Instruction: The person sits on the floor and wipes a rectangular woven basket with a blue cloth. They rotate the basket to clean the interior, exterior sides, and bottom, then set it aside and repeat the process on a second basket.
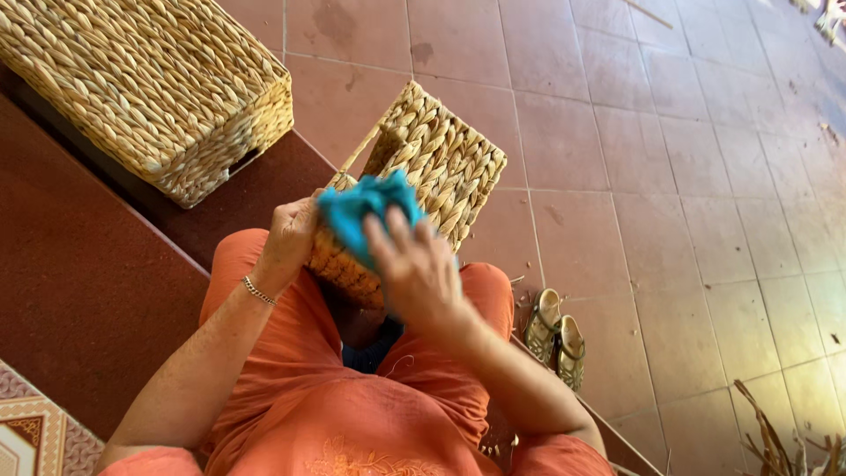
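A small woven straw basket (445, 163) rests on my lap, its open side turned toward me. My left hand (289, 240) grips its near left rim and holds it steady; a thin bracelet sits on that wrist. My right hand (416, 269) presses a crumpled blue cloth (363, 211) against the basket's near edge, fingers spread over the cloth. Part of the basket's rim is hidden behind the cloth and my right hand. I am wearing orange clothes.
A larger woven basket (150, 84) lies upside down on the dark red step at the upper left. A pair of sandals (555, 335) stands on the tiled floor at my right. Dry straw strands (775, 436) lie at the lower right. A patterned mat corner (35, 436) shows at the lower left.
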